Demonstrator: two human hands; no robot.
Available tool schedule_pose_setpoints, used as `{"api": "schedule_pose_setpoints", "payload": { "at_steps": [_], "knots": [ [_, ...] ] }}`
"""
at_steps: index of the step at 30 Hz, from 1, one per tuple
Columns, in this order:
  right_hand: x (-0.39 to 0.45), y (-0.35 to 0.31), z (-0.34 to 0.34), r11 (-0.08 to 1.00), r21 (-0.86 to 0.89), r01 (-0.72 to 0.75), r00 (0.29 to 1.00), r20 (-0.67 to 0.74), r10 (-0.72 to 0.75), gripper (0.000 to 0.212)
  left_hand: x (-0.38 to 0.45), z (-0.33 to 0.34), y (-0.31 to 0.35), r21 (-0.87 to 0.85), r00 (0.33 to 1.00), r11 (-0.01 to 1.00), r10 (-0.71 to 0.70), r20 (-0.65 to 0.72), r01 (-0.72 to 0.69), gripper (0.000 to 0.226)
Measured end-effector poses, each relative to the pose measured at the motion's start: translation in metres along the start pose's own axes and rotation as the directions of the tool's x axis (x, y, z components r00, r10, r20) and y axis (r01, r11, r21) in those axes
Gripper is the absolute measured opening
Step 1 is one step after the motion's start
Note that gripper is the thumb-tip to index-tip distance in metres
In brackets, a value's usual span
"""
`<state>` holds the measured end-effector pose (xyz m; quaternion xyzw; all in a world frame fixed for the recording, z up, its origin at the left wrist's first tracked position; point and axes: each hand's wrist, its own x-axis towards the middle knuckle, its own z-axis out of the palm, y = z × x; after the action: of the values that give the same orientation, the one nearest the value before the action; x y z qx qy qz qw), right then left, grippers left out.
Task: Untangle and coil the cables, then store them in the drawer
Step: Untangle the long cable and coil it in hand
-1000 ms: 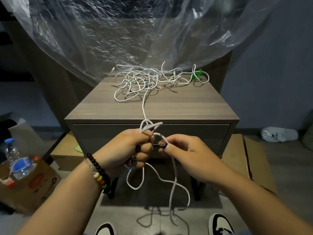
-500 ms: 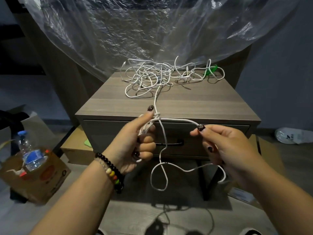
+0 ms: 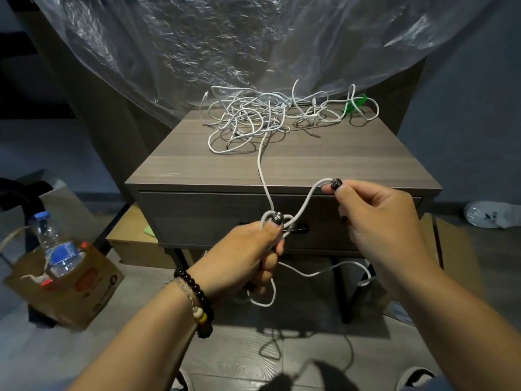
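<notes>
Holding a white cable (image 3: 260,167), left hand (image 3: 248,252) grips its coiled loops before the drawer (image 3: 214,218); right hand (image 3: 375,221) pinches a strand just right. Cable runs back to the tangle (image 3: 253,117) at the counter's (image 3: 324,162) rear edge.

A grey-brown wood-grain nightstand (image 3: 332,162) with one closed drawer (image 3: 203,218) in its front stands on dark thin legs on the grey plank floor (image 3: 70,359). On the rear half of its top lies a loose tangle of thin white cables (image 3: 251,117), with a small bright green object (image 3: 353,104) at the back right edge, touching the cables. One white strand (image 3: 260,162) runs from the tangle forward over the front edge.

On the floor to the left sits an open brown cardboard box (image 3: 81,294) holding a clear plastic water bottle (image 3: 53,246).
</notes>
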<state>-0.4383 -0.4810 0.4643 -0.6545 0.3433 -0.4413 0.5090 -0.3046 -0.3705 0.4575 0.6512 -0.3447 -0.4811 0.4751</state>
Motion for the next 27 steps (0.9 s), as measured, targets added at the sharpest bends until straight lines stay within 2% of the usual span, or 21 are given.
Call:
{"api": "schedule_pose_setpoints", "payload": {
  "at_steps": [3,5,6,10,14,17,20,22,24,25,27],
  "knots": [
    [-0.005,-0.001,0.003,0.941,-0.166,0.294,0.956,0.076,-0.285,0.018,-0.001,0.005,-0.01,-0.106,0.994,0.989,-0.098,0.044,0.103,0.038],
    [-0.008,0.003,0.005,0.798,-0.348,0.492,0.871,0.186,-0.455,0.02,0.001,0.008,-0.016,-0.243,0.985,0.955,-0.159,0.068,0.171,0.039],
    [-0.01,0.006,0.007,0.716,-0.414,0.562,0.827,0.275,-0.49,0.027,0.002,0.008,-0.018,-0.311,0.979,0.929,-0.188,0.077,0.203,0.04],
    [-0.019,0.007,0.01,0.428,-0.578,0.695,0.718,0.539,-0.439,0.045,0.008,0.0,-0.022,-0.469,0.972,0.852,-0.226,0.07,0.232,0.051],
    [-0.027,0.008,0.016,0.259,-0.588,0.766,0.638,0.646,-0.42,0.038,0.007,-0.006,-0.02,-0.508,0.979,0.838,-0.185,0.081,0.2,0.063],
    [-0.031,0.011,0.02,0.268,-0.578,0.771,0.635,0.667,-0.388,0.038,0.005,-0.005,-0.014,-0.425,0.987,0.891,-0.152,0.054,0.16,0.051],
    [-0.032,0.011,0.02,0.295,-0.584,0.756,0.654,0.663,-0.364,0.038,0.005,-0.005,-0.009,-0.293,0.987,0.946,-0.158,-0.039,0.14,0.045],
    [-0.033,0.008,0.02,0.29,-0.611,0.737,0.676,0.65,-0.349,0.029,0.007,-0.006,-0.009,-0.182,0.984,0.978,-0.127,-0.129,0.102,0.046],
    [-0.033,0.009,0.02,0.32,-0.62,0.716,0.698,0.629,-0.341,0.01,0.01,-0.006,-0.009,-0.15,0.974,0.988,-0.058,-0.218,0.025,0.046],
    [-0.034,0.008,0.02,0.361,-0.622,0.695,0.719,0.609,-0.334,0.012,0.012,-0.006,-0.009,-0.155,0.966,0.988,-0.025,-0.258,-0.015,0.046],
    [-0.036,0.009,0.021,0.459,-0.61,0.646,0.76,0.575,-0.304,0.034,0.016,-0.009,-0.01,-0.181,0.94,0.98,0.017,-0.341,-0.084,0.046]
  ]
}}
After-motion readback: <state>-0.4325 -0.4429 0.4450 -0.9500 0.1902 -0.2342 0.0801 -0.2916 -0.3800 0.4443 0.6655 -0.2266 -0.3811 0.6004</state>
